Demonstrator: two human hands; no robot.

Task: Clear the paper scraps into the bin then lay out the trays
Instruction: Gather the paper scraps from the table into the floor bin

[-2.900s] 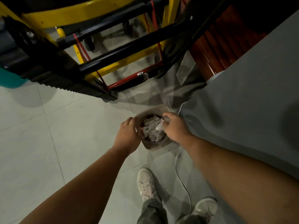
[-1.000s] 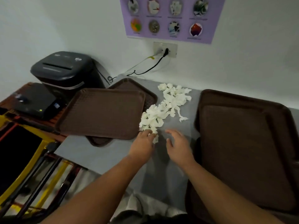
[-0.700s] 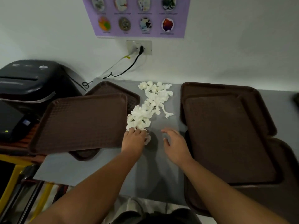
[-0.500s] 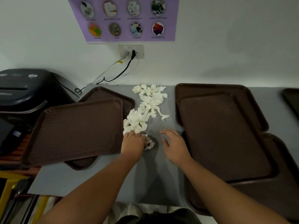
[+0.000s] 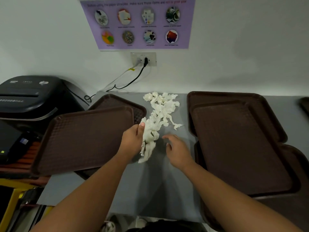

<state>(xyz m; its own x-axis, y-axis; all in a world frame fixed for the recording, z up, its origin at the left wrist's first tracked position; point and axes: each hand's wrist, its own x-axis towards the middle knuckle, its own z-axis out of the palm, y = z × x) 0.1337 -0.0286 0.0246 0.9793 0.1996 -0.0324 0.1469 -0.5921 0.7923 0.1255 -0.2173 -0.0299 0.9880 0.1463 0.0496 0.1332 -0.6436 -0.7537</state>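
Head view, left hand (image 5: pixel 132 139) gripping paper scraps (image 5: pixel 151 134) between trays (image 5: pixel 83 139)

Bare table (image 5: pixel 150 190) between trays (image 5: pixel 83 139)

White crumpled paper scraps (image 5: pixel 163 108) lie in a loose strip on the grey tabletop (image 5: pixel 150 181), between your two tray groups. Your left hand (image 5: pixel 132 141) grips the near clump (image 5: pixel 149 138). To the left are two left brown trays (image 5: pixel 83 139), the top one skewed over the lower. To the right are stacked right brown trays (image 5: pixel 234 144), offset from each other.
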